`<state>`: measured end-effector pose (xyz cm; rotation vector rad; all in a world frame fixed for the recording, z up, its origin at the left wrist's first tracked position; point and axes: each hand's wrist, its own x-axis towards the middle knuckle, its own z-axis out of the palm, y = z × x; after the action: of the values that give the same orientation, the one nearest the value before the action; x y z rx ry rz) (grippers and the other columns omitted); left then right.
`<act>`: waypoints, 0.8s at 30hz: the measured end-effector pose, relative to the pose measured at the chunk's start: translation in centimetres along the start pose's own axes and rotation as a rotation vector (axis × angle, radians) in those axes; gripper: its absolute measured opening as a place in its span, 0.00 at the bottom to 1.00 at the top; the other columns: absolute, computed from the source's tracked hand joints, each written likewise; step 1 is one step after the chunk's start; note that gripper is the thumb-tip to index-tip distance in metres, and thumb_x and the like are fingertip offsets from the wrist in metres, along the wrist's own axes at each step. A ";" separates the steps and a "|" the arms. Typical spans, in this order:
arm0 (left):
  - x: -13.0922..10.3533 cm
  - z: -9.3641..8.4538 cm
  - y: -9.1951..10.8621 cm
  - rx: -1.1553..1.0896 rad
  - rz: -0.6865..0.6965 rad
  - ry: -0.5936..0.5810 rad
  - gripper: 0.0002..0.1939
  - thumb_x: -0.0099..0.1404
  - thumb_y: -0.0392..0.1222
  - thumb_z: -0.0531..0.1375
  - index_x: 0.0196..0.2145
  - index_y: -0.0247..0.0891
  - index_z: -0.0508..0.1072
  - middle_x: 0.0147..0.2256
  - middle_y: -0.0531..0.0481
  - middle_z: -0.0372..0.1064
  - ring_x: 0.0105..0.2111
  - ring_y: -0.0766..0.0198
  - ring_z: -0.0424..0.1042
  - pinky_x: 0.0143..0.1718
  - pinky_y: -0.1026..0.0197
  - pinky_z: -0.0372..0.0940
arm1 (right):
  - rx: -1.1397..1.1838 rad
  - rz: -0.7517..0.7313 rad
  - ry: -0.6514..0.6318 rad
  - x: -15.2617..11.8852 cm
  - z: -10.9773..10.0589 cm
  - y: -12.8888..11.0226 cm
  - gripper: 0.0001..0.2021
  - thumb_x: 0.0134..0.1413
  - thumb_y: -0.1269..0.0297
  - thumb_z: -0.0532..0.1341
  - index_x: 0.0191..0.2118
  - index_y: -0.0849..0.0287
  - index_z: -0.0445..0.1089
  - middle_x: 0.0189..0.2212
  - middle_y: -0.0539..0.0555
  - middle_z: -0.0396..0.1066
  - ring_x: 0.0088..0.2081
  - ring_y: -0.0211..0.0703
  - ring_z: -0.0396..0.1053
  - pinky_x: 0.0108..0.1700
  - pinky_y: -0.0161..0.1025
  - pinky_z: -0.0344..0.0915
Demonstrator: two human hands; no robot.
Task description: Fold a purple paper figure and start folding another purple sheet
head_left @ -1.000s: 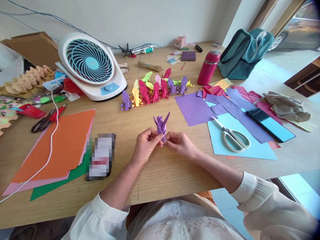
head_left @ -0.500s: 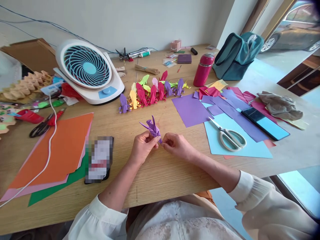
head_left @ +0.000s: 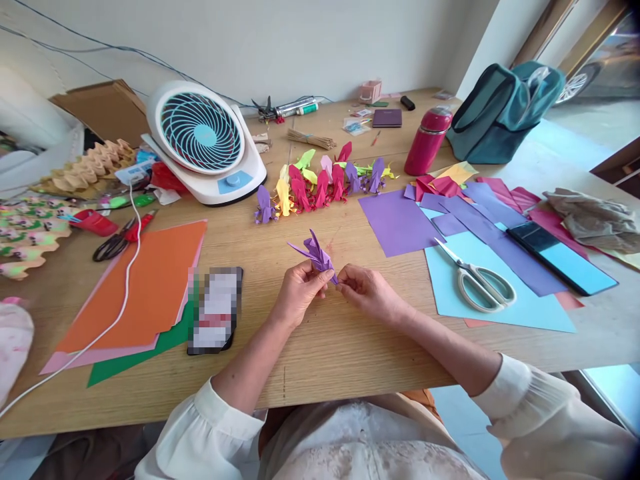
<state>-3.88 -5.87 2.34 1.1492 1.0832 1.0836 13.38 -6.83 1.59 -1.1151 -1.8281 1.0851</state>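
Between my two hands, a little above the wooden table (head_left: 300, 353), is a folded purple paper figure (head_left: 319, 257) with thin pointed flaps sticking up and to the left. My left hand (head_left: 301, 288) pinches its body between thumb and fingers. The fingertips of my right hand (head_left: 367, 290) are closed on the figure's lower right tip; the exact grip is partly hidden. Beyond my hands stands a group of finished-looking folded paper figures in several colours, among them a yellow one (head_left: 283, 197) and a purple one (head_left: 265, 203).
On the right, white-handled scissors (head_left: 484, 287) lie on light blue paper (head_left: 540, 321), near purple sheets (head_left: 400, 223) and a dark phone (head_left: 560, 257). A red bottle (head_left: 429, 141) stands behind. Leftward are another phone (head_left: 216, 310), orange paper (head_left: 145, 287), a white cable (head_left: 127, 293) and a fan (head_left: 205, 143).
My view has turned slightly left, so the table's contents appear shifted to the right. Both hands keep nearly the same hold on the purple paper figure.
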 end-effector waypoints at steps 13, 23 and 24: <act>-0.3 0.6 -0.5 0.025 0.016 -0.018 0.12 0.56 0.44 0.67 0.26 0.35 0.71 0.21 0.57 0.62 0.20 0.73 0.58 0.22 0.68 0.57 | 0.101 0.034 -0.048 0.2 0.0 0.0 0.10 0.57 0.58 0.59 0.29 0.59 0.65 0.22 0.46 0.61 0.25 0.35 0.57 0.28 0.34 0.54; -0.3 0.6 -0.2 -0.081 -0.045 0.039 0.15 0.52 0.47 0.70 0.26 0.33 0.72 0.23 0.55 0.64 0.21 0.74 0.57 0.19 0.68 0.54 | 0.004 0.092 -0.087 0.0 -0.3 -0.3 0.14 0.60 0.54 0.56 0.28 0.59 0.64 0.21 0.45 0.57 0.24 0.34 0.54 0.27 0.34 0.51; -0.3 0.6 -0.1 -0.102 -0.059 0.038 0.15 0.52 0.47 0.70 0.26 0.33 0.72 0.23 0.56 0.64 0.21 0.74 0.56 0.19 0.68 0.54 | -0.018 0.091 -0.081 0.0 -0.2 -0.2 0.15 0.61 0.54 0.56 0.28 0.59 0.63 0.20 0.44 0.57 0.24 0.34 0.53 0.27 0.34 0.50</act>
<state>-3.31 -6.29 2.28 1.0132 1.0730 1.1058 13.51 -6.80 1.89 -1.1900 -1.8688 1.1838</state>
